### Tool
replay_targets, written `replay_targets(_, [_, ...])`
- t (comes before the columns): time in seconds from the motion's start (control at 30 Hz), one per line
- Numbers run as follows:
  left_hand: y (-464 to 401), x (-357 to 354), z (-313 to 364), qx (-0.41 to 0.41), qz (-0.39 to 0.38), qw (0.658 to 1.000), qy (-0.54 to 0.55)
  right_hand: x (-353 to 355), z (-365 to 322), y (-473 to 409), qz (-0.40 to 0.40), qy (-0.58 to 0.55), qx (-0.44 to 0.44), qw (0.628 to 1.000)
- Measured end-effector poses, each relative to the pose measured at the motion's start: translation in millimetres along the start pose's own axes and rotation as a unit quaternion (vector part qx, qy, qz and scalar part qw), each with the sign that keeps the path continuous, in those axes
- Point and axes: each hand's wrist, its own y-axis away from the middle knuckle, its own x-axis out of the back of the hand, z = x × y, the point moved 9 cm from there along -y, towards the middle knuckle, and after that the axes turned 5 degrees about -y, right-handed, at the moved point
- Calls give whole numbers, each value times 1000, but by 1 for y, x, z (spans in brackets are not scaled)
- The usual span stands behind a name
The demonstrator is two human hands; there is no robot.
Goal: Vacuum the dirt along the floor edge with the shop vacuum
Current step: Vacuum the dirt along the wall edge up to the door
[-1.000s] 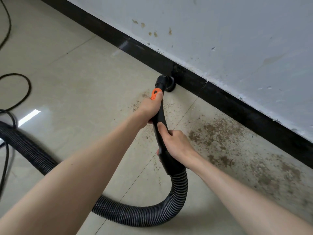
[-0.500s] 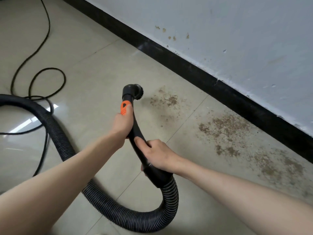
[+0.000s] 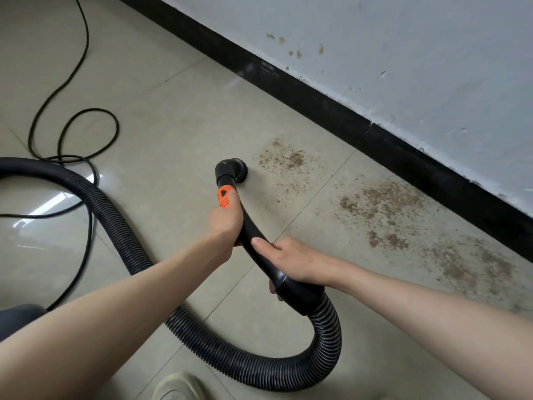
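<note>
I hold a black curved vacuum wand (image 3: pixel 253 235) with both hands. My left hand (image 3: pixel 225 220) grips it near the orange slider (image 3: pixel 224 196), thumb on the slider. My right hand (image 3: pixel 291 259) grips the wand lower down, just above the cuff of the ribbed black hose (image 3: pixel 230 353). The round brush nozzle (image 3: pixel 233 168) sits on the tile floor, just left of a patch of brown dirt (image 3: pixel 285 160). More dirt (image 3: pixel 383 209) spreads to the right along the black baseboard (image 3: pixel 317 108).
A thin black power cord (image 3: pixel 86 131) loops on the floor at the left, beside the hose. A white wall (image 3: pixel 418 59) with stains rises above the baseboard. A light shoe (image 3: pixel 178 388) shows at the bottom edge. A dark shape (image 3: pixel 17 319) sits at the lower left.
The nozzle has drawn back from the baseboard to the open tile, left of the dirt. Both hands kept their grip on the wand. More of the hose and cord show at left.
</note>
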Motion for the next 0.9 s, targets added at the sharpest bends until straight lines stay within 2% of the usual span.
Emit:
replay_targets(0.4, [-12,-35,44,-23,-42,998,-37,40,8,-18,26,-39,-28,998])
replay_targets(0.9, [-43,-105,111,-74,-94,991,-53,115,24,-52,101,-66,-39,992])
